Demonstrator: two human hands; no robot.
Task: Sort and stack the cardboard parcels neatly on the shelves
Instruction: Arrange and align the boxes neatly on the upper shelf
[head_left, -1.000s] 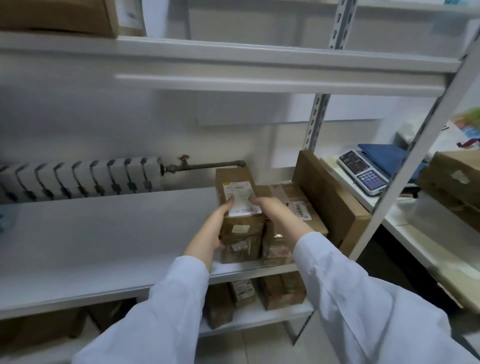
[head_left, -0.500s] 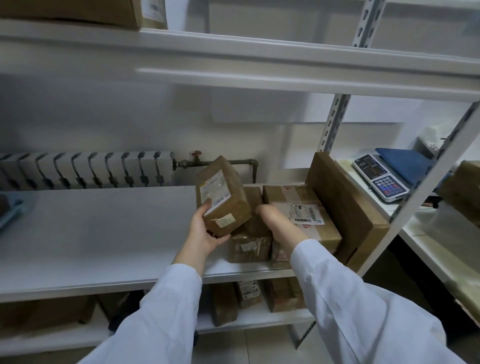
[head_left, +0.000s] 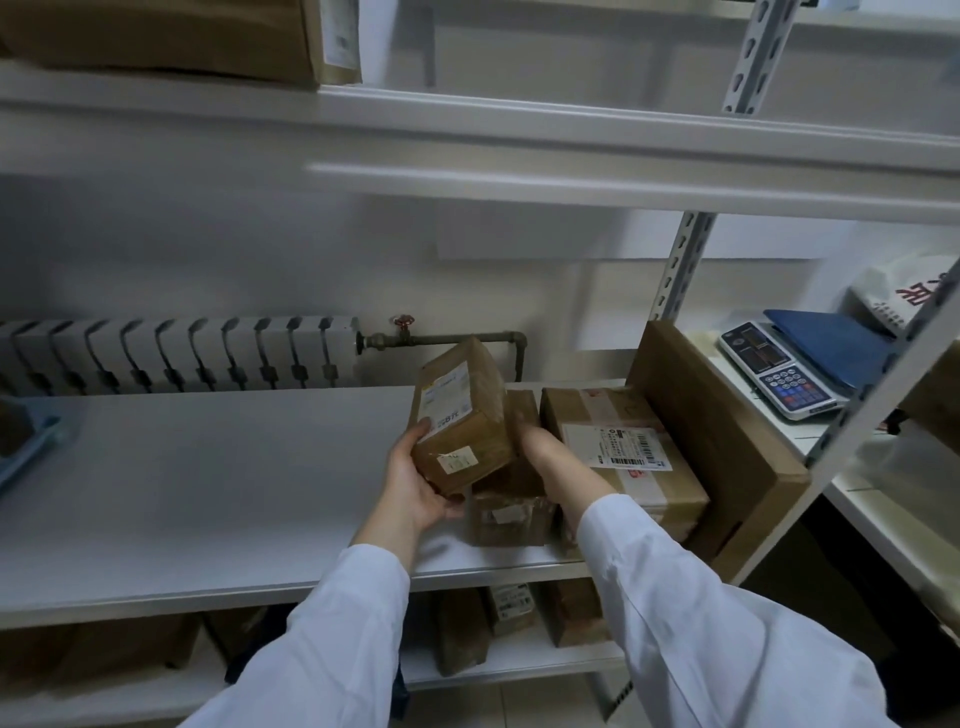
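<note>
Far left on the mid shelf (head_left: 208, 493): corner of a blue tray (head_left: 31, 457). Above it, top left, a big brown box (head_left: 156, 36) sits on the upper shelf. Behind the mid shelf a white radiator (head_left: 176, 358) runs along the wall, w/ a red-handled valve (head_left: 401, 323) & pipe leading right.

Centre: L hand (head_left: 415, 486) holds the tilted parcel (head_left: 462, 421) up off the shelf, label face turned up-left. Its grip is clamped on it, thumb on the label face, fingers curled under the bottom edge. The parcel's lower right corner hangs over a small parcel (head_left: 511, 512), which sits on the shelf nr the front edge. Below, on the lower shelf, more parcels (head_left: 511, 608) stand in shadow.

R hand (head_left: 550, 457) is at the tilted parcel's right side, above the small parcel. Its fingertips are hidden behind the cardboard, so can't tell its grip.

Just right of the small parcel a labelled parcel (head_left: 623, 447) w/ barcode sticker lies flat. Beside that a large flat box (head_left: 727, 441) stands on edge at the shelf's right end. Further right, on a separate shelf: a keypad scale (head_left: 779, 374) & a blue flat item (head_left: 826, 348) just behind it.
</note>
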